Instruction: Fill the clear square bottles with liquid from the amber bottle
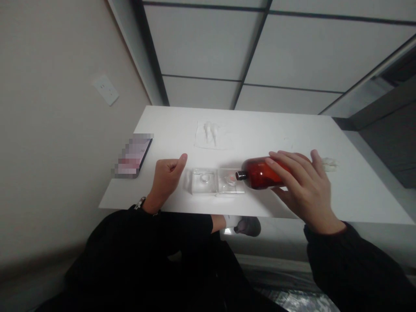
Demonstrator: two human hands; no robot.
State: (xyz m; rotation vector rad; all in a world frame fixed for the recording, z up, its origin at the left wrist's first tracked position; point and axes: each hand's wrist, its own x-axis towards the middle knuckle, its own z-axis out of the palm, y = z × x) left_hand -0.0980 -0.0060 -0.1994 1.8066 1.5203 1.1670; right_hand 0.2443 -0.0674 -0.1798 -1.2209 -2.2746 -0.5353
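Observation:
My right hand (303, 186) is wrapped round an amber bottle (260, 173), tipped on its side above the table. Its uncapped threaded neck points left, at the right edge of a clear two-part dish (204, 184). Each section of the dish has a small round shape in the middle; what the sections contain is hard to make out. To the left of the dish, my left hand (167, 180) is curled into a fist with the thumb up, and whatever may be inside it is hidden.
On the white table (276, 130), a thin clear sheet (212, 135) lies behind the dish. A phone (134, 158) rests at the left edge by the wall. Some crumpled pale material (330, 164) is beyond my right hand. White panels (208, 43) rise behind the table.

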